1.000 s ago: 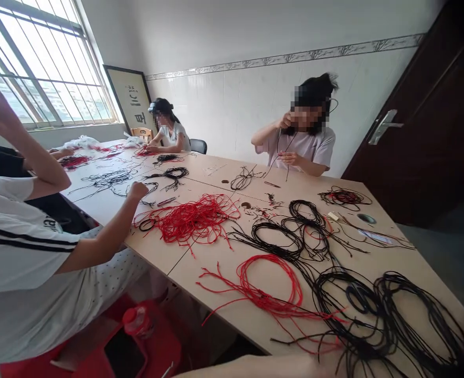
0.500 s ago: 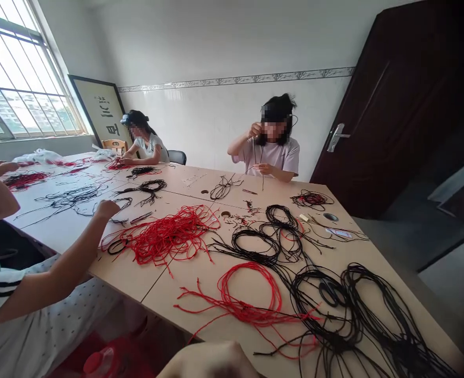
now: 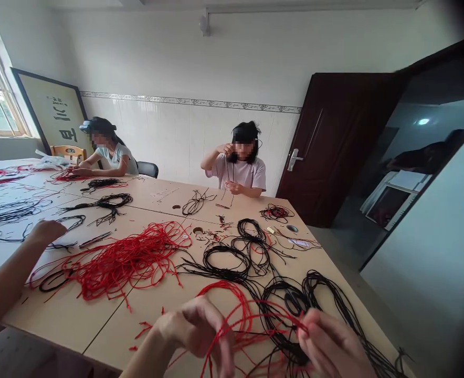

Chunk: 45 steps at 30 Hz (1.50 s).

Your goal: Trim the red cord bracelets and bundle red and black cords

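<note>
Red cord (image 3: 235, 315): a thin bundle of looped strands, stretched between the two sets of fingers and lifted a little off the tabletop. Its loop arches just beyond the left fingertips.
Left hand (image 3: 194, 328): fingers curled inward, with the thumb and fingers closed on the red cord. A few strands hang down below them.
Right hand (image 3: 332, 349): blurred at the bottom edge. Thumb and forefinger look pressed together on the other end of the red cord.
Black cord coils (image 3: 326, 294): several overlapping rings lying flat, right under and just beyond the right fingers, crossing the red cord where it reaches them.
Table (image 3: 98, 320): pale wood, with a bare patch to the left of the left fingers. A few short red offcuts lie near them.
Red heap (image 3: 125, 260): a loose tangle of more red strands, well beyond the left fingers and off to their left.
Co-worker's hand (image 3: 46, 231): loosely closed, resting on the table past the red heap, well apart from both sets of fingers.
Person in pink (image 3: 240, 170): seated far beyond the fingers, across the table, holding a dark cord upright between one raised hand and one lower hand.
Person in grey (image 3: 109, 155): seated far off to the left of the fingers, arms on the table by more red cord.
Door (image 3: 330, 147): dark brown with a metal handle, far beyond the right fingers.
</note>
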### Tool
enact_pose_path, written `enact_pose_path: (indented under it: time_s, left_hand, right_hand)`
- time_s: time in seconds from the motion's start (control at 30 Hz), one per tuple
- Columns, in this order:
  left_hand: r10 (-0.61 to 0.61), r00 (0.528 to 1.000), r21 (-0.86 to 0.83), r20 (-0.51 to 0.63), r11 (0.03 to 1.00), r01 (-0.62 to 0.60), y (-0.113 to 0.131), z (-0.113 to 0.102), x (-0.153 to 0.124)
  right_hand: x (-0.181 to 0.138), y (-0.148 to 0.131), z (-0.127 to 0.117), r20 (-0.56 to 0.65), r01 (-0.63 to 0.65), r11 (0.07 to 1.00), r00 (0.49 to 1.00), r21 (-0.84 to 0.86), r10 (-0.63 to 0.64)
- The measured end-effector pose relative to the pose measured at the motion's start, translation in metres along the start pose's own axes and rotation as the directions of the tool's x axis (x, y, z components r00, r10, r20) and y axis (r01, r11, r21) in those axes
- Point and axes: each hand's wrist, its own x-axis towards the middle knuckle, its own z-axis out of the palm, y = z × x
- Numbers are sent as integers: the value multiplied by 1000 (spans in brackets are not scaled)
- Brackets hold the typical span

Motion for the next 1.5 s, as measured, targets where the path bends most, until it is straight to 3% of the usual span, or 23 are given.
enact_pose_path:
  time_s: [0.07,0.1,0.17,0.23,0.33,0.43,0.6,0.83,1.03,1.2,1.3,1.5]
  left_hand:
    - [55,976,-33,210,998,-50,10,-11,9]
    - [72,943,-29,325,997,-66,16,-15,14]
    - [42,927,73,373,995,-74,28,-21,21]
    - [0,971,156,238,987,-39,35,-21,29]
    - [20,999,-84,42,996,-16,36,-14,40]
    - [1,996,-281,-92,959,-27,30,-9,53]
    - [-26,974,-270,-227,962,-37,29,-17,75]
    - [-39,964,-178,-262,984,-8,30,-26,84]
    - [-11,950,45,-313,999,27,24,-25,73]
    - [-38,967,129,-250,989,72,30,-22,70]
    - [-81,965,95,-249,990,108,34,-18,73]
    - [-71,963,-45,-260,997,62,35,-14,74]
  right_hand:
    - [10,-18,8,75,51,998,996,24,-53]
    - [14,-27,12,117,89,996,989,6,-89]
    - [20,-46,18,186,165,984,971,-71,-150]
    - [27,-61,21,226,228,960,955,-160,-189]
    - [40,-75,24,258,274,927,944,-256,-207]
    - [54,-82,25,242,313,909,938,-276,-250]
    - [70,-93,26,189,418,840,908,-347,-374]
    - [80,-95,24,177,498,730,862,-468,-475]
    - [79,-92,25,144,489,708,860,-510,-490]
    - [72,-95,26,156,589,656,788,-472,-596]
    - [70,-95,26,161,629,615,750,-476,-642]
    - [69,-93,26,124,636,618,736,-462,-665]
